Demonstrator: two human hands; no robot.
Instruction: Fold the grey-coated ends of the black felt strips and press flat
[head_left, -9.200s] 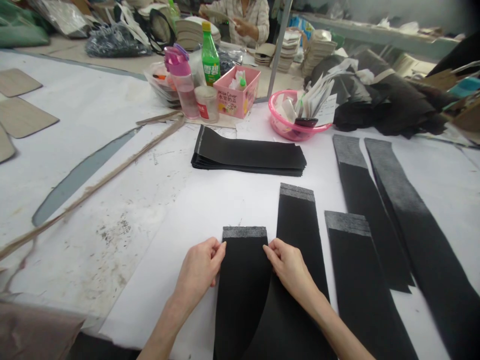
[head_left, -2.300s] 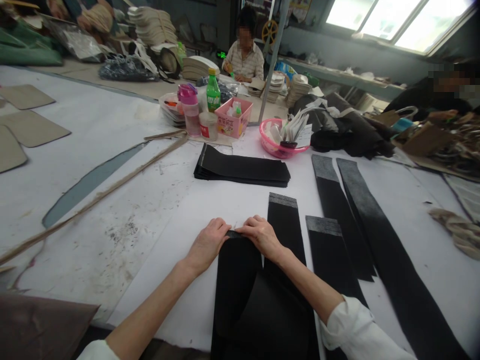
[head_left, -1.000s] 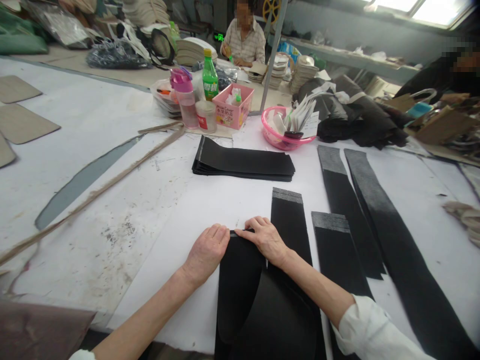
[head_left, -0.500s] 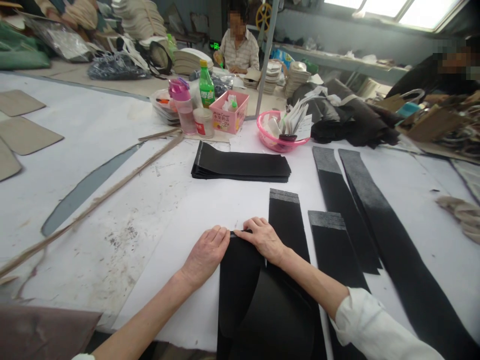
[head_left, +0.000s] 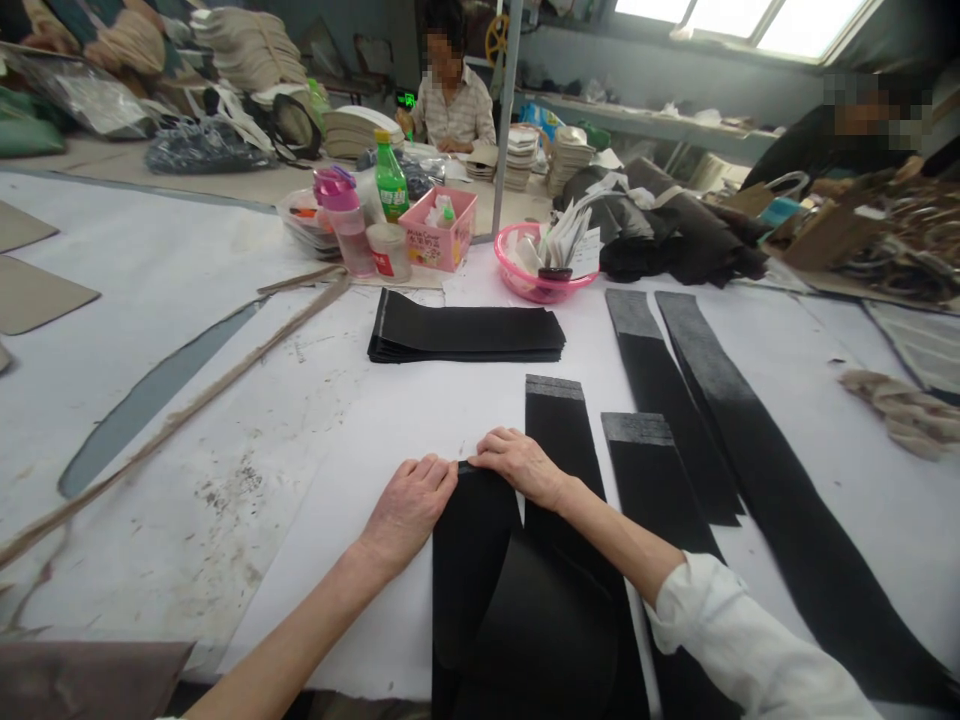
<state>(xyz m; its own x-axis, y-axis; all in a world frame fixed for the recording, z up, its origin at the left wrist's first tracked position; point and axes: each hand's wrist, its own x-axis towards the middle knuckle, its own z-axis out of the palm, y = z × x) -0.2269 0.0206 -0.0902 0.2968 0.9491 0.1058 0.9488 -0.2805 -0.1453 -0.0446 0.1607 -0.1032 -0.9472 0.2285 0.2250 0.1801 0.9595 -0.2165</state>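
A black strip of material [head_left: 471,560] lies on the white table in front of me, its far end between my two hands. My left hand [head_left: 420,500] pinches the left corner of that end, fingers curled. My right hand [head_left: 521,465] grips the same edge just to the right, thumb and fingertips pressed together. A smooth black flap [head_left: 551,620] curls over the near part of the strip. Beside my right hand runs a black strip with a grey band [head_left: 556,430], partly covered by my forearm. Farther off sits a stack of folded black strips [head_left: 469,330].
More black strips [head_left: 652,470] lie at the right. Behind the stack are a pink basket [head_left: 540,288] with papers, a pink box [head_left: 442,245], a green bottle [head_left: 390,180] and a pink-lidded cup [head_left: 349,225]. Several people sit beyond the table. A tan strip [head_left: 225,370] crosses the left side.
The camera view has turned slightly to the right, so the surroundings appear shifted left. Both hands keep their hold on the strip's far edge, with hardly any movement.
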